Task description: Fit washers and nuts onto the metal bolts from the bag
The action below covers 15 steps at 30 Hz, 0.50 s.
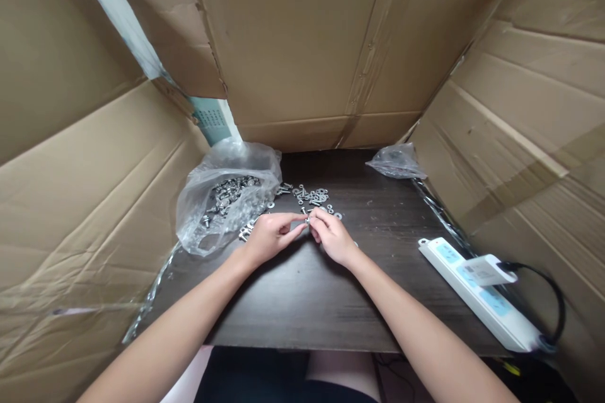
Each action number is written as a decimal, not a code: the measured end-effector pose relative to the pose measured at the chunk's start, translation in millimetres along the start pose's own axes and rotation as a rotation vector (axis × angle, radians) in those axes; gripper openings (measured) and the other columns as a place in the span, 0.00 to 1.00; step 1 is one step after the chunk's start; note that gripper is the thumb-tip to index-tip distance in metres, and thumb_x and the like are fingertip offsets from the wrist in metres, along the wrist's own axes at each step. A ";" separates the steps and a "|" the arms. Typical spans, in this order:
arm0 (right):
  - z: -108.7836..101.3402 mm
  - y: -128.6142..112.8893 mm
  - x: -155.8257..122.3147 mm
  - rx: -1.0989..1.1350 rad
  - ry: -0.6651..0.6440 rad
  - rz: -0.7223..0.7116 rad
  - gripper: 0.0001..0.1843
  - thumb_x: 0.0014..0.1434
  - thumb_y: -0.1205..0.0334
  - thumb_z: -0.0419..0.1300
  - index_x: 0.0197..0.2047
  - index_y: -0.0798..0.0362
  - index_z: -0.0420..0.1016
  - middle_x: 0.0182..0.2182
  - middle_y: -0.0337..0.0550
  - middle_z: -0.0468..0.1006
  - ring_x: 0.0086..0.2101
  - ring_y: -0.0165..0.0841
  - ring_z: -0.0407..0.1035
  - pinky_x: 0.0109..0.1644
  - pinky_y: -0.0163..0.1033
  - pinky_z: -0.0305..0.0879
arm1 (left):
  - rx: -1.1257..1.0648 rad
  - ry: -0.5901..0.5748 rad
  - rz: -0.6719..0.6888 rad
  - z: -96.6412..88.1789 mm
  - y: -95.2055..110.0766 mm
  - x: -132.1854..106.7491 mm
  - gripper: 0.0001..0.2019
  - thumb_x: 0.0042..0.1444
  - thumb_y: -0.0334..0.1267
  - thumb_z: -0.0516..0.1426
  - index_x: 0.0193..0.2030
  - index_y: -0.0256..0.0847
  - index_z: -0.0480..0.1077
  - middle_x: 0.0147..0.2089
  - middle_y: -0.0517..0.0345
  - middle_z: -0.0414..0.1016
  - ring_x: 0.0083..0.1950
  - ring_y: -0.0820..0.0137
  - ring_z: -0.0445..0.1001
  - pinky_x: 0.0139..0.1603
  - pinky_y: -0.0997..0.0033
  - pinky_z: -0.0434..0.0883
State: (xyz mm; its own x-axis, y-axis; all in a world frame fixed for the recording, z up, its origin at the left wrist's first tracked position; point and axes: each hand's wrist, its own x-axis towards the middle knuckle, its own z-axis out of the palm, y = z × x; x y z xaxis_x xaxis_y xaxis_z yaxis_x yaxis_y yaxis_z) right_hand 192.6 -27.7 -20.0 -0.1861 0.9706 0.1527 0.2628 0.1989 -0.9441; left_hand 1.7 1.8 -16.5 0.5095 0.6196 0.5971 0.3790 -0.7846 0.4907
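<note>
My left hand (276,234) and my right hand (331,233) meet over the middle of the dark table. Between their fingertips is a small shiny metal piece of hardware (307,221), mostly covered; it looks like a bolt with a nut or washer, but its exact kind is unclear. Both hands pinch at it, thumbs and forefingers closed. Just beyond them lies a loose scatter of bolts, nuts and washers (312,195). Several bolts (246,230) lie close to the left hand, partly behind it. Left of that, a clear plastic bag (193,201) lies open with many metal fasteners (231,192) inside.
At the back right rests another clear plastic bag (397,161). A white power strip (482,296) with a plugged-in white adapter (489,271) and black cable (560,302) runs along the right. Cardboard walls (302,38) enclose the dark wooden table (283,308) at the back and sides.
</note>
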 end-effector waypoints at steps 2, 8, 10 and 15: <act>0.2 -0.8 0.2 0.000 -0.005 -0.001 0.18 0.68 0.54 0.48 0.27 0.50 0.58 0.20 0.35 0.63 0.24 0.31 0.59 0.32 0.38 0.55 | 0.001 -0.001 0.003 -0.6 0.8 0.7 0.12 0.67 0.40 0.59 0.47 0.34 0.80 0.22 0.62 0.71 0.21 0.79 0.62 0.25 0.79 0.60; 1.3 -2.9 -2.4 0.016 0.001 0.005 0.18 0.70 0.51 0.48 0.30 0.50 0.61 0.23 0.35 0.64 0.26 0.31 0.60 0.33 0.37 0.56 | 0.008 0.024 0.011 -1.6 -1.3 2.2 0.11 0.66 0.40 0.60 0.47 0.36 0.80 0.23 0.63 0.71 0.21 0.79 0.63 0.26 0.79 0.61; 1.2 -3.1 -3.3 0.033 0.004 0.005 0.14 0.68 0.52 0.49 0.34 0.50 0.62 0.24 0.35 0.65 0.26 0.31 0.61 0.33 0.36 0.57 | 0.011 0.030 0.013 -1.3 -1.9 2.1 0.11 0.66 0.40 0.60 0.47 0.37 0.80 0.23 0.63 0.71 0.22 0.79 0.64 0.27 0.79 0.61; 2.0 0.1 -2.6 0.032 -0.001 -0.035 0.22 0.70 0.47 0.50 0.27 0.51 0.60 0.22 0.36 0.64 0.25 0.30 0.59 0.33 0.37 0.55 | 0.003 0.037 0.042 0.8 -0.8 1.0 0.11 0.66 0.40 0.59 0.47 0.35 0.80 0.24 0.61 0.73 0.22 0.79 0.65 0.27 0.79 0.62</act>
State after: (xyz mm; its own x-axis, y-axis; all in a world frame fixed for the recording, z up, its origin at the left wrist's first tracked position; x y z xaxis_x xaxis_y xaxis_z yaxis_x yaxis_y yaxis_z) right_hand 191.3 -30.4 -21.0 -0.1951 0.9631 0.1853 0.2261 0.2280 -0.9470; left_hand 2.5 3.0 -16.8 0.4959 0.5863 0.6406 0.3599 -0.8101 0.4628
